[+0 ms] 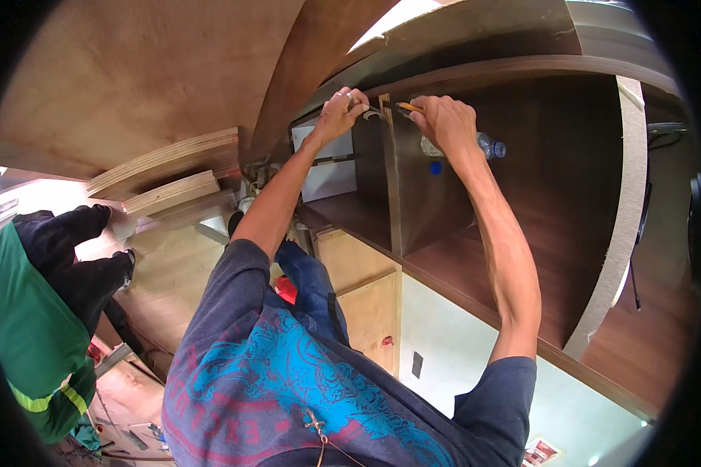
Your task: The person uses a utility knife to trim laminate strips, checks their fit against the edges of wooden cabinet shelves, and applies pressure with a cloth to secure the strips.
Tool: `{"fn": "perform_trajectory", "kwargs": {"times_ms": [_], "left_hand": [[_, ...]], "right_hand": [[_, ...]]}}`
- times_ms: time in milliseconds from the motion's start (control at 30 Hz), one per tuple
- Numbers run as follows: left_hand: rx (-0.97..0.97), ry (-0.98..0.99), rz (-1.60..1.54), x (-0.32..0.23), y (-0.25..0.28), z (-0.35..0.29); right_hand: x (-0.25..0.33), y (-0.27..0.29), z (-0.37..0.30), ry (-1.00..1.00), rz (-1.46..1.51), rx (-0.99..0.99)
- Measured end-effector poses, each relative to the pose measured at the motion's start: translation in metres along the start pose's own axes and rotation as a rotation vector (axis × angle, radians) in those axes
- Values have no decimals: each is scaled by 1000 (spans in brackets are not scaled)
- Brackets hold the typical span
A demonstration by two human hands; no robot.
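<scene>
Close by the divider [393, 179], gripping an orange tool [407, 107] crosswise on its right with right hand [448, 124], pinching curved metal [373, 114] on its left with left hand [340, 114].

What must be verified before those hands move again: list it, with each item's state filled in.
1. Orange tool gripped in the right hand: ok.
2. Tool's tip touching the divider: cannot tell; they look close, but contact is too small to make out.
3. Left hand firmly holding the small curved piece by its fingertips: cannot tell.
4. Area around the right hand clear of loose things: not ok; a plastic bottle shows right beside it.
5. Co-worker away from the tool: ok, over at the far left.
</scene>
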State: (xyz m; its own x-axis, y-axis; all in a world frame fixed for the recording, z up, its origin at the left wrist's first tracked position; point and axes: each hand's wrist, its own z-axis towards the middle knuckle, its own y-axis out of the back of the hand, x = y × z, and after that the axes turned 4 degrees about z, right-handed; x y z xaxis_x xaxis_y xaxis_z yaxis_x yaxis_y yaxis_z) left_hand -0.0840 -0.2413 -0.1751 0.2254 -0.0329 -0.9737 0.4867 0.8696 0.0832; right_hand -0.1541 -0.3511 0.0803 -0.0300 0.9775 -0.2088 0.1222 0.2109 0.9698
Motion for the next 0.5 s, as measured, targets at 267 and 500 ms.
{"fn": "perform_trajectory", "kwargs": {"times_ms": [267, 500], "left_hand": [[-46, -31, 16, -10, 1, -9], [-37, 2, 25, 1, 24, -24]], "right_hand": [[-9, -50, 5, 9, -53, 137], [-3, -25, -31, -39, 40, 399]]}}
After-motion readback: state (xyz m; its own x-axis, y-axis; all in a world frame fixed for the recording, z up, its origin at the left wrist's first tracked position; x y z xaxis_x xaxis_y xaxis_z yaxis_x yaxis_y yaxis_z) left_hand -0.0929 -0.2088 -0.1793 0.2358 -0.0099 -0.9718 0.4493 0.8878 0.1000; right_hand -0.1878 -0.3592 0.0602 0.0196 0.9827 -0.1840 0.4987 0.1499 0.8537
